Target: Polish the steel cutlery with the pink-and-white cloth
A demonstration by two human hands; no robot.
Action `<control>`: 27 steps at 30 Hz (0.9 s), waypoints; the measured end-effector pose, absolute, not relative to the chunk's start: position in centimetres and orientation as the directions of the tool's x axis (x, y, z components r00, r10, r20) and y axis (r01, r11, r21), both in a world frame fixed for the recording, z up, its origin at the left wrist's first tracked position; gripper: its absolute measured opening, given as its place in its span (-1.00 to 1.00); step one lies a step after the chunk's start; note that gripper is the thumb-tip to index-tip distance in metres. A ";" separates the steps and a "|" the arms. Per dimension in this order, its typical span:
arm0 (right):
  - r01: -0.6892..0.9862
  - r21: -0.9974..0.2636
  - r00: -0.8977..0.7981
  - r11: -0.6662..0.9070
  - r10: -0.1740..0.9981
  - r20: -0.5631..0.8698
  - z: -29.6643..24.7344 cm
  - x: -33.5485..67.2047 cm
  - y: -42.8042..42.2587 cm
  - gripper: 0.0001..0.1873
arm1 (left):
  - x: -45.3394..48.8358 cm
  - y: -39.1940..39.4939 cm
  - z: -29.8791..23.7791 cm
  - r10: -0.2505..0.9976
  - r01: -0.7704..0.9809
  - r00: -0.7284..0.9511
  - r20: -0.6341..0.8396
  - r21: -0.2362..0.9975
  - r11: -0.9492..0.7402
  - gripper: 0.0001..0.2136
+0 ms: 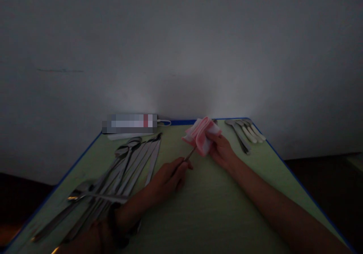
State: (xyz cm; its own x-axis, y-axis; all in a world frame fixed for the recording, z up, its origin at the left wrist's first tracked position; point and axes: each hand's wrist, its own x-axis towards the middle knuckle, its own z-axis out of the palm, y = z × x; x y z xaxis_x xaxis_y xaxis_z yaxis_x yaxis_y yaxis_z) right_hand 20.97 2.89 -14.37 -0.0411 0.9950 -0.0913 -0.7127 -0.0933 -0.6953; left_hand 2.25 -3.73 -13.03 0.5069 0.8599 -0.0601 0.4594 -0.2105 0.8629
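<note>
My left hand (170,176) is closed around the handle of a thin piece of cutlery (190,154) whose far end disappears into a pink and white cloth (200,133). My right hand (222,150) is closed on that cloth, bunching it around the hidden end of the utensil. Both hands hover just above the pale green table (210,208) near its middle. The light is dim, so I cannot tell what kind of utensil it is.
Several long metal spoons and knives (124,170) lie in a row at the left. A few white-handled utensils (246,132) lie at the back right. A blurred box (129,123) sits at the far edge against a grey wall. The table has a blue rim (295,178).
</note>
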 end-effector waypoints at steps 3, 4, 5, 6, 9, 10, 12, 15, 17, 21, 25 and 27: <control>-0.708 -0.706 0.009 -0.017 0.999 -0.033 -13.6 21.4 3.3 -0.80 | 2.3 -3.7 -12.9 0.863 0.555 0.500 -0.079 0.793 -0.250 -0.68; -0.690 -0.724 0.035 0.017 0.999 -0.010 -13.2 21.6 3.5 -0.82 | 2.4 -3.8 -12.8 0.858 0.577 0.508 -0.078 0.770 -0.271 -0.68; -0.665 -0.745 0.068 0.058 0.998 0.017 -12.8 21.8 3.6 -0.82 | 2.4 -3.9 -12.8 0.852 0.589 0.518 -0.076 0.754 -0.291 -0.68; -0.635 -0.765 0.105 0.106 0.993 0.049 -12.3 22.0 3.7 -0.82 | 2.4 -3.9 -12.7 0.844 0.593 0.531 -0.075 0.745 -0.307 -0.68; -0.520 -0.816 0.214 0.253 0.963 0.163 -11.2 22.8 4.0 -0.80 | 2.3 -4.1 -12.5 0.814 0.575 0.573 -0.096 0.755 -0.315 -0.66; -0.478 -0.829 0.240 0.289 0.951 0.193 -11.1 23.0 4.0 -0.79 | 2.2 -4.1 -12.5 0.806 0.565 0.582 -0.107 0.766 -0.306 -0.65; -0.394 -0.861 0.278 0.321 0.935 0.222 -11.2 23.2 3.9 -0.76 | 2.0 -4.0 -12.5 0.801 0.544 0.585 -0.125 0.793 -0.274 -0.64; -0.293 -0.902 0.320 0.317 0.921 0.221 -11.9 23.2 3.6 -0.70 | 1.8 -3.7 -12.7 0.810 0.507 0.572 -0.130 0.832 -0.225 -0.65; -0.242 -0.918 0.328 0.313 0.917 0.226 -12.2 23.1 3.4 -0.68 | 1.8 -3.5 -12.8 0.813 0.485 0.568 -0.127 0.850 -0.205 -0.66; -0.195 -0.925 0.294 0.325 0.920 0.261 -12.0 23.2 3.2 -0.68 | 1.8 -3.4 -13.0 0.833 0.451 0.540 -0.122 0.878 -0.164 -0.65; -0.221 -0.908 0.291 0.356 0.913 0.287 -11.0 24.3 3.9 -0.72 | 1.7 -3.3 -13.1 0.845 0.397 0.520 -0.129 0.912 -0.105 -0.64; -0.263 -0.890 0.307 0.372 0.907 0.288 -10.6 25.0 4.3 -0.73 | 1.6 -3.3 -13.2 0.856 0.386 0.502 -0.122 0.917 -0.096 -0.64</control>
